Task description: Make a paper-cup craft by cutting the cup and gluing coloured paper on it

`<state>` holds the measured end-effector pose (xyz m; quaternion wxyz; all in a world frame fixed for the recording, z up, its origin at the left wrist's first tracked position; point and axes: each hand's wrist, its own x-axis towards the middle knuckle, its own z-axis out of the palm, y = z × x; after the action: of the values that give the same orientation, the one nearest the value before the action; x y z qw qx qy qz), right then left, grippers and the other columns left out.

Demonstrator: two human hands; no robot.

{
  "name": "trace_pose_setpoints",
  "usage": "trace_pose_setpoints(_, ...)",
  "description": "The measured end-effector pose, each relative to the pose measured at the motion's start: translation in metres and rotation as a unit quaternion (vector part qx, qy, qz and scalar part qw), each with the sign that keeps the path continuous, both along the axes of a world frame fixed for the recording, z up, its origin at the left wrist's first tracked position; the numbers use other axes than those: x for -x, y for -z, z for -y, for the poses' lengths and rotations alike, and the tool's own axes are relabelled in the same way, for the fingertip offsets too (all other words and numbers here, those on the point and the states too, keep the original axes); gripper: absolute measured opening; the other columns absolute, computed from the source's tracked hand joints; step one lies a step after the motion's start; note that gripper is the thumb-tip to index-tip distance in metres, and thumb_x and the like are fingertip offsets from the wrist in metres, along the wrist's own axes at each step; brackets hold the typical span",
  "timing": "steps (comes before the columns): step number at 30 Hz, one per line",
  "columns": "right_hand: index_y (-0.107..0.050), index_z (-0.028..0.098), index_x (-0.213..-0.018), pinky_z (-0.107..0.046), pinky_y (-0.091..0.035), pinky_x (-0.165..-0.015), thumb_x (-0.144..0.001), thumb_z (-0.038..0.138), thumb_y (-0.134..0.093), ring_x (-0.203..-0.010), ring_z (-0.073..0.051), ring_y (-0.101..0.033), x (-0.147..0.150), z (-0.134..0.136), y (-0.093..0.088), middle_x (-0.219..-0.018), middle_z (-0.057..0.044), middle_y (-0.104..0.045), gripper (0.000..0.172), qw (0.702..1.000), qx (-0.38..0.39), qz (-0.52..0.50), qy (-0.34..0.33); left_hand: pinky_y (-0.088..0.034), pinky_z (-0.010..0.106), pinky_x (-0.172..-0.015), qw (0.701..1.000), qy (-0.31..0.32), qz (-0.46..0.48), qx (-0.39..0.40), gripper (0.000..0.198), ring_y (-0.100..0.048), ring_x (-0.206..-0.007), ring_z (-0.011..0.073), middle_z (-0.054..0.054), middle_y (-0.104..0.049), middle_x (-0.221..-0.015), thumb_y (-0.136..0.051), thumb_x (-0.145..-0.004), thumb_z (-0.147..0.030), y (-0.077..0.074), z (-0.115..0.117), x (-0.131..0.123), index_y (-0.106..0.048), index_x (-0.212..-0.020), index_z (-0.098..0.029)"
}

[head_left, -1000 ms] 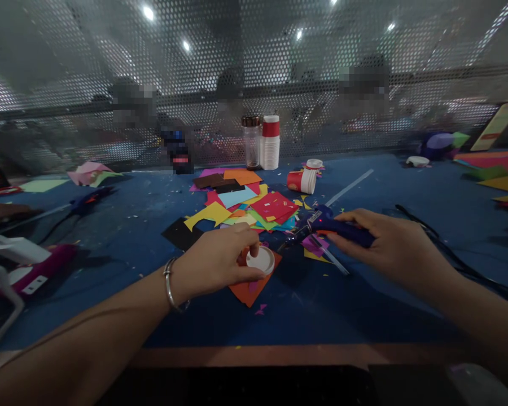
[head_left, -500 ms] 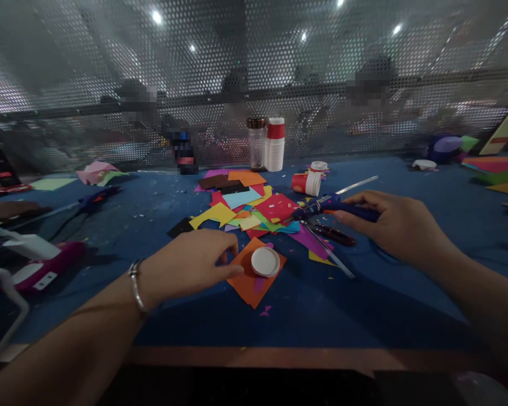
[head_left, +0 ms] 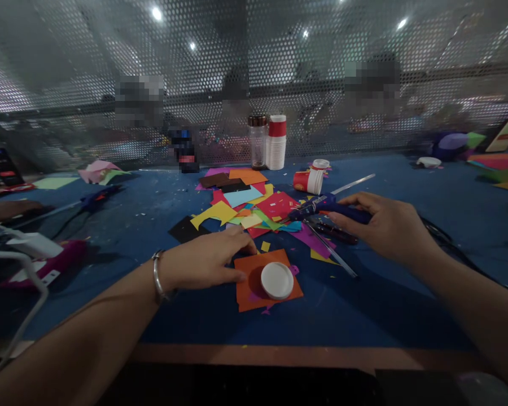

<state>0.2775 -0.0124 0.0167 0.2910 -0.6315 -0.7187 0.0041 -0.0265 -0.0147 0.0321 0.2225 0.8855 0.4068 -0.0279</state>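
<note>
My right hand point(head_left: 387, 225) is wrapped around the handle of a blue hot glue gun point(head_left: 319, 207). Its nozzle points left over the paper scraps, and a clear glue stick point(head_left: 355, 183) juts out behind. An orange paper square point(head_left: 248, 293) lies flat in front of me, with a white paper cup point(head_left: 277, 280) standing bottom up on it. At the square's upper left, my left hand point(head_left: 214, 256) rests with thumb and forefinger apart, touching the paper. Below the glue gun lie a second glue stick point(head_left: 336, 256) and a dark-handled tool point(head_left: 336, 232), partly hidden.
Coloured paper scraps point(head_left: 220, 213) spread across the middle. Behind stand a clear bottle point(head_left: 257, 146), stacked cups point(head_left: 276, 149) and a tipped red-and-white cup point(head_left: 308, 182). At left are a purple power strip point(head_left: 74, 251), another glue gun point(head_left: 95, 197) and another person's hand point(head_left: 12, 211).
The orange square has turned and shifted nearer and to the right, with the white cup on it. My left hand has moved right along with it. The glue gun stays nearly in place.
</note>
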Motion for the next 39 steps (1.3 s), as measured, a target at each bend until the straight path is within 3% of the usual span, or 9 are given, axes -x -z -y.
trace_pose_setpoints(4,-0.07,0.024,-0.089,-0.039,-0.05,-0.065,-0.084,0.048,-0.064,-0.083,-0.032,-0.07,-0.001,0.001,0.001,-0.09,-0.009,-0.077,0.026,1.0,-0.012,-0.004,-0.004,-0.043,0.037,-0.092,0.999,0.025,0.047,-0.005,0.034,-0.055,-0.107,0.0238,0.008,-0.058,-0.116,-0.052,-0.088,-0.02,0.002,-0.003,-0.001,-0.06,-0.121,-0.023)
trace_pose_setpoints(7,-0.07,0.022,-0.092,-0.038,-0.05,-0.064,-0.083,0.051,-0.065,-0.08,-0.03,-0.07,-0.001,0.002,0.002,-0.089,-0.009,-0.077,0.031,1.0,-0.016,-0.008,-0.009,-0.04,0.039,-0.1,0.997,0.047,0.056,-0.003,0.044,-0.053,-0.114,0.0256,0.009,-0.056,-0.123,-0.06,-0.089,-0.037,0.003,-0.003,0.005,-0.056,-0.13,-0.024)
trace_pose_setpoints(10,-0.071,0.02,-0.094,-0.036,-0.049,-0.063,-0.082,0.052,-0.066,-0.076,-0.027,-0.07,0.001,0.005,0.004,-0.088,-0.009,-0.077,0.035,1.0,-0.015,-0.013,-0.022,-0.04,0.042,-0.103,0.999,0.04,0.029,-0.002,0.074,-0.05,-0.118,0.0294,0.011,-0.052,-0.128,-0.075,-0.073,-0.054,0.004,-0.001,0.01,-0.051,-0.136,-0.022)
trace_pose_setpoints(12,-0.071,0.019,-0.097,-0.034,-0.048,-0.059,-0.083,0.051,-0.065,-0.071,-0.025,-0.069,0.002,0.007,0.004,-0.087,-0.008,-0.077,0.035,0.999,0.003,-0.008,-0.035,-0.041,0.043,-0.103,0.999,0.029,0.016,-0.008,0.08,-0.049,-0.118,0.0307,0.011,-0.052,-0.127,-0.079,-0.067,-0.055,0.004,0.001,0.011,-0.052,-0.134,-0.022)
trace_pose_setpoints(16,-0.07,0.022,-0.095,-0.034,-0.045,-0.053,-0.083,0.051,-0.065,-0.061,-0.023,-0.065,0.004,0.009,0.005,-0.077,-0.005,-0.075,0.031,0.998,0.016,0.001,-0.056,-0.04,0.044,-0.103,0.999,0.041,-0.004,-0.024,0.07,-0.049,-0.117,0.0307,0.01,-0.053,-0.123,-0.077,-0.07,-0.044,0.002,0.007,0.005,-0.053,-0.131,-0.02)
trace_pose_setpoints(21,-0.068,0.024,-0.095,-0.035,-0.047,-0.055,-0.084,0.053,-0.064,-0.062,-0.023,-0.066,0.005,0.009,0.006,-0.079,-0.005,-0.075,0.032,0.998,0.007,0.009,-0.059,-0.04,0.046,-0.102,0.998,0.043,-0.026,-0.046,0.065,-0.049,-0.117,0.0323,0.013,-0.053,-0.124,-0.071,-0.07,-0.032,0.003,0.008,0.001,-0.05,-0.131,-0.018)
trace_pose_setpoints(27,-0.069,0.025,-0.093,-0.035,-0.046,-0.052,-0.084,0.054,-0.063,-0.061,-0.024,-0.066,0.003,0.009,0.008,-0.08,-0.005,-0.076,0.031,0.998,-0.008,0.011,-0.061,-0.04,0.043,-0.1,0.988,-0.007,0.006,-0.152,0.042,-0.05,-0.116,0.0297,0.013,-0.056,-0.123,-0.055,-0.08,-0.021,0.008,-0.006,0.006,-0.054,-0.122,-0.016)
trace_pose_setpoints(34,-0.069,0.025,-0.095,-0.036,-0.047,-0.055,-0.085,0.052,-0.063,-0.066,-0.026,-0.068,0.004,0.01,0.007,-0.084,-0.006,-0.077,0.029,0.999,0.001,0.014,-0.048,-0.045,0.035,-0.08,0.997,-0.049,-0.019,-0.048,0.031,-0.058,-0.094,0.0243,0.01,-0.064,-0.107,-0.057,-0.084,-0.038,0.005,-0.007,0.009,-0.06,-0.107,-0.017)
trace_pose_setpoints(39,-0.07,0.023,-0.094,-0.035,-0.047,-0.054,-0.084,0.05,-0.064,-0.063,-0.025,-0.067,0.005,0.01,0.005,-0.081,-0.006,-0.076,0.029,0.999,-0.01,0.018,-0.047,-0.043,0.03,-0.067,0.998,-0.046,-0.011,-0.029,0.017,-0.056,-0.075,0.0181,0.005,-0.063,-0.09,-0.054,-0.084,-0.033,0.004,-0.007,0.003,-0.061,-0.091,-0.019)
